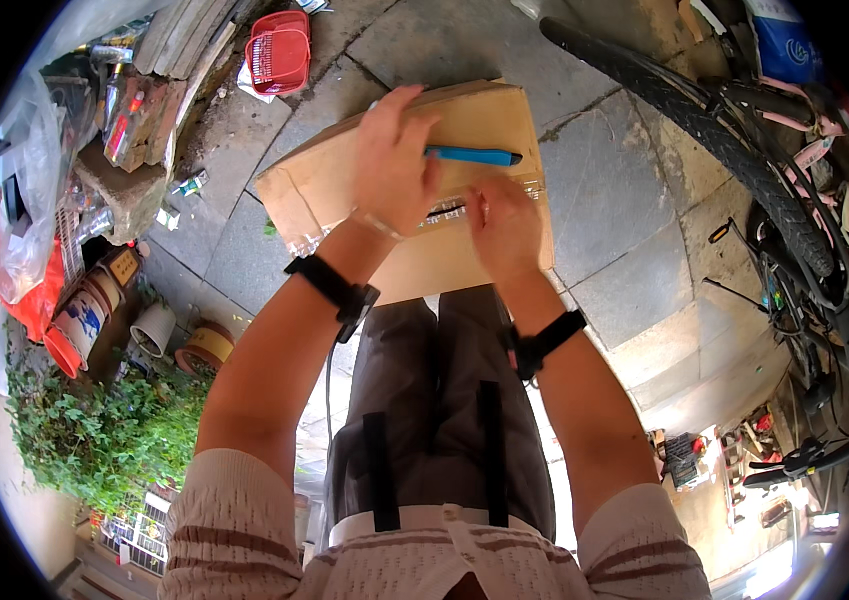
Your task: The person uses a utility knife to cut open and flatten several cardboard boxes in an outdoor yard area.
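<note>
A cardboard box (424, 262) lies before my knees, with clear printed tape (304, 241) along its seam. On its top rests a blue tool that looks like a utility knife (478, 155), with a dark end to the right. My left hand (398, 169) is spread and blurred above the box, beside the knife's left end. Whether it touches the cardboard is unclear. Over the right part of the taped seam is my right hand (508, 225), fingers curled. What lies between them, if anything, cannot be made out. A dark slit (447, 211) shows in the seam between my hands.
Grey paving slabs (612, 187) surround the box. A bicycle tyre (702, 127) and other bicycle parts stand to the right. A red plastic basket (279, 52) sits beyond the box. Flowerpots (154, 328), a leafy plant (109, 427) and stacked boards (180, 37) line the left.
</note>
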{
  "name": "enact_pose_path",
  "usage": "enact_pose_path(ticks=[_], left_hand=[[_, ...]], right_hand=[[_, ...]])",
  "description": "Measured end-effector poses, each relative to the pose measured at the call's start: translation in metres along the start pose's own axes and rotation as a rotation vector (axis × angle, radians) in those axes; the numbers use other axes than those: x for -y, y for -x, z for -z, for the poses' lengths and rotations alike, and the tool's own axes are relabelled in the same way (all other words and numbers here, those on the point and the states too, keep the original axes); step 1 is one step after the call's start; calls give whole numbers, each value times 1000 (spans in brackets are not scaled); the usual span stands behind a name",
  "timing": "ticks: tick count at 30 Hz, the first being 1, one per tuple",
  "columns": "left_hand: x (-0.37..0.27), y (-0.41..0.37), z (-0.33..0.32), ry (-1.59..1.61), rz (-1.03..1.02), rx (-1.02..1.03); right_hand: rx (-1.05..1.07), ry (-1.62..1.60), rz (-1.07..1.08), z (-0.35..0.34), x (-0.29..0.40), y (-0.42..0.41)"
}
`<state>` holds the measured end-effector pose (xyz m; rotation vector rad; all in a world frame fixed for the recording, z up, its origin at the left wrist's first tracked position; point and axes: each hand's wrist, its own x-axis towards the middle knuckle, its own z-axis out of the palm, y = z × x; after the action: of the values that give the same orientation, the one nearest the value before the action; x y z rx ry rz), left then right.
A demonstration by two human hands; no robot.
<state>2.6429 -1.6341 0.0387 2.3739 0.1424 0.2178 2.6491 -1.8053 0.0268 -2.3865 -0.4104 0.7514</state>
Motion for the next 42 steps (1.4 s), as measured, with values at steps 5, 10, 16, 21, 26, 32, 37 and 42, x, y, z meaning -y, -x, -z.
enact_pose_path(ticks=[5,10,16,21,26,32,37,42], left_hand=[[-18,-20,-52,-283,-146,466],[-28,-32,-60,-486,-295,768],[-46,-34,-79,-577,-464,944],[-59,-13,-109,-635,-439,1036],[-49,22,-129,-627,-489,1058],[-23,-4,-122,-570,-467,1083],[12,-22,-115,-743,-204,1112],[39,-50,-78,-779,-152,1175]], right_hand=[[-95,125,-8,-17,24,34],[158,433,329,-24,11,15],[450,564,285,-39,-1,25],[256,128,207,-67,-30,41],[291,-212,-293,-91,-15,53],[370,273,56,-93,-9,53],[249,230,-86,-57,32,112],[127,228,47,-53,56,117]])
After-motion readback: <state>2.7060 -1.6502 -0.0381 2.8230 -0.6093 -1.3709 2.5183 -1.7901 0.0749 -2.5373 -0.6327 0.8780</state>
